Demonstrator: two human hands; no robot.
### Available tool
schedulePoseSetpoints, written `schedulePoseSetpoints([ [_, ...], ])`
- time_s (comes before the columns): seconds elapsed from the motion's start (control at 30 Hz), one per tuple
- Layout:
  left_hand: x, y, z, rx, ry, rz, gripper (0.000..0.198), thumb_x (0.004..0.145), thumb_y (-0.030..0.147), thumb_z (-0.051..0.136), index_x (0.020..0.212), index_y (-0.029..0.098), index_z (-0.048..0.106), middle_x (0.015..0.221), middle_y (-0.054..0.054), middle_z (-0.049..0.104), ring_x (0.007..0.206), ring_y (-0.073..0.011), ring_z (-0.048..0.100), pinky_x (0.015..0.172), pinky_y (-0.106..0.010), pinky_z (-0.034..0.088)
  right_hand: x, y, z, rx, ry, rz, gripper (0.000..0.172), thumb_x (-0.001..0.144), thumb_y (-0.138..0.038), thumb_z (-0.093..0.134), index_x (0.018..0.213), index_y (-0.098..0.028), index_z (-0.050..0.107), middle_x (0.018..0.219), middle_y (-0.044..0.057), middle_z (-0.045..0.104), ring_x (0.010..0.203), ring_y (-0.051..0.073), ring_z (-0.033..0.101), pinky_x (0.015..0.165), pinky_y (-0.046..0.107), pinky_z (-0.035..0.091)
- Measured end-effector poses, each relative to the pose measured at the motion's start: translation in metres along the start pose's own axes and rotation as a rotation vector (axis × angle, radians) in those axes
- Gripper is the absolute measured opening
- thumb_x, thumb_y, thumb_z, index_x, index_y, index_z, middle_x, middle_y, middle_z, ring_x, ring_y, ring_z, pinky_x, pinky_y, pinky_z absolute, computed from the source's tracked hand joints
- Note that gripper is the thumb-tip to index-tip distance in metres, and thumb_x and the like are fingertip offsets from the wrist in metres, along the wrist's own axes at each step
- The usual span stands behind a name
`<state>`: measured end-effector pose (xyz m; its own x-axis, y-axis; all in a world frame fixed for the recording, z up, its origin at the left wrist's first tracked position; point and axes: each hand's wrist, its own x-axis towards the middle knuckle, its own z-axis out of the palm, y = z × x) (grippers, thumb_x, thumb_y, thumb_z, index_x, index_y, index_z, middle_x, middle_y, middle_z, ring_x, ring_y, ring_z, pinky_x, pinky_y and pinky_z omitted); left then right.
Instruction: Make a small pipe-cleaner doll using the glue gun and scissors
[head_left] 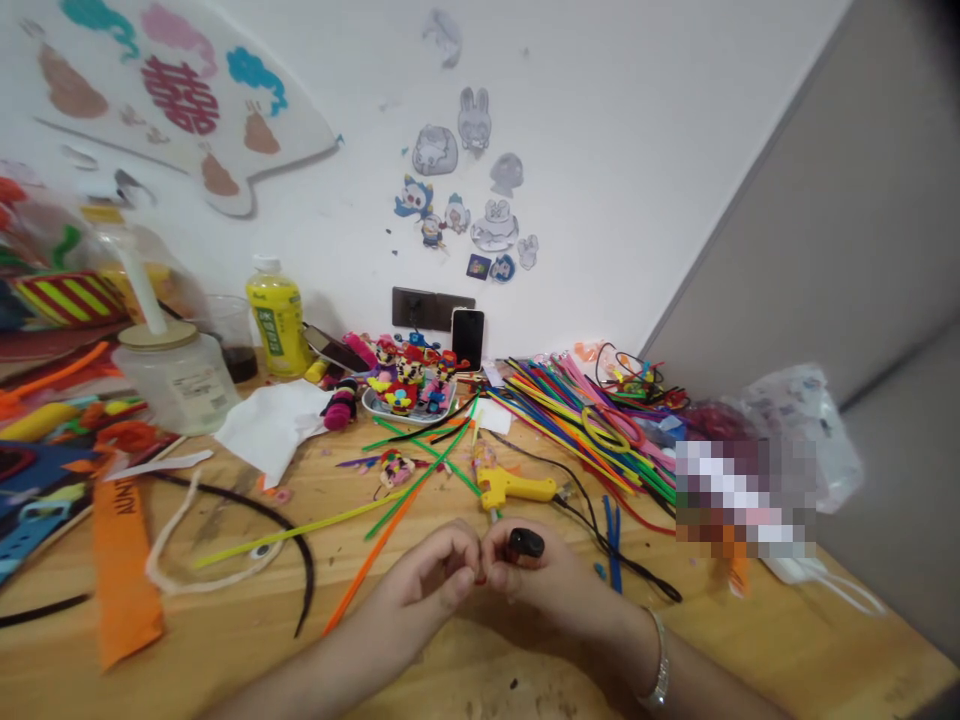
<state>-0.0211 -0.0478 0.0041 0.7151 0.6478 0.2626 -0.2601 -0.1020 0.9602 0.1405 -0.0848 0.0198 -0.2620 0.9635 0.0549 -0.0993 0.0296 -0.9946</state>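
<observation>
My left hand [442,575] and my right hand [551,580] meet fingertip to fingertip just above the table's front part. Both are closed in a pinch, with a tiny reddish bit barely showing between them; the fingers hide most of it. A black rounded object [527,543] sticks up out of my right hand, its other end hidden in the palm. Right behind the hands lies a yellow glue gun [517,487] on its side, nozzle toward me. Blue pipe cleaners [613,545] rest to the right, and an orange pipe cleaner [371,563] runs beside my left hand.
Coloured pipe cleaners [577,420] are heaped at the back right. A white tray [375,408] holds small fuzzy figures, with a phone [468,340] propped behind. A yellow bottle [277,318], a pump jar [176,385] and an orange ribbon [124,570] stand or lie left. The glue gun's cord crosses rightward.
</observation>
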Motion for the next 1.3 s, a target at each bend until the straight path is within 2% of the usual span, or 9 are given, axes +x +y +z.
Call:
schedulePoseSetpoints([
  [0.33,-0.001,0.001,-0.001,0.014,0.034,0.025,0.025,0.082,0.046,0.05,0.073,0.022,0.05,0.075,0.003,0.049,0.077,-0.0144,0.048,0.072,-0.025,0.038,0.0,0.008,0.007,0.105,0.057,0.029,0.034,0.064,-0.046,0.071,0.067,-0.016,0.055,0.065,-0.002,0.048,0.063,0.011,0.043,0.062,0.023,0.037],
  [0.47,0.001,0.003,0.001,0.012,0.05,-0.006,0.029,0.081,0.049,0.05,0.071,0.021,0.05,0.072,0.003,0.047,0.074,-0.0142,0.047,0.07,-0.025,0.038,0.001,0.01,0.007,0.215,0.006,0.045,0.031,0.064,-0.041,0.073,0.067,-0.015,0.055,0.065,-0.003,0.047,0.061,0.009,0.041,0.061,0.022,0.035],
  [0.7,0.002,0.005,0.002,0.011,0.05,-0.021,0.032,0.081,0.05,0.049,0.07,0.021,0.049,0.07,0.003,0.046,0.071,-0.0142,0.045,0.068,-0.025,0.037,0.001,0.006,0.003,-0.003,0.032,-0.016,0.031,0.068,-0.043,0.068,0.066,-0.016,0.056,0.065,-0.002,0.048,0.063,0.011,0.043,0.062,0.024,0.036],
  [1.0,0.001,0.001,-0.004,0.203,0.056,0.001,0.03,0.084,0.046,0.046,0.068,0.02,0.049,0.072,0.003,0.043,0.071,-0.0146,0.044,0.065,-0.024,0.035,0.002,0.003,0.0,0.024,0.016,0.067,0.036,0.064,-0.046,0.071,0.066,-0.015,0.053,0.062,-0.004,0.044,0.059,0.009,0.037,0.056,0.022,0.031],
  [1.17,0.0,0.001,-0.01,0.383,0.11,0.078,0.018,0.084,0.037,0.05,0.075,0.022,0.053,0.08,0.001,0.047,0.079,-0.0155,0.048,0.071,-0.024,0.038,0.003,0.007,-0.004,0.103,-0.003,0.09,0.033,0.068,-0.044,0.069,0.071,-0.015,0.054,0.062,-0.004,0.043,0.058,0.009,0.036,0.056,0.022,0.028],
  [1.3,-0.002,0.003,-0.012,0.548,0.109,0.18,0.006,0.084,0.025,0.052,0.08,0.024,0.056,0.083,0.002,0.048,0.081,-0.0148,0.05,0.074,-0.023,0.039,0.001,0.006,-0.006,0.073,-0.01,0.113,0.031,0.068,-0.042,0.069,0.073,-0.015,0.056,0.064,-0.004,0.043,0.058,0.008,0.035,0.054,0.022,0.025],
])
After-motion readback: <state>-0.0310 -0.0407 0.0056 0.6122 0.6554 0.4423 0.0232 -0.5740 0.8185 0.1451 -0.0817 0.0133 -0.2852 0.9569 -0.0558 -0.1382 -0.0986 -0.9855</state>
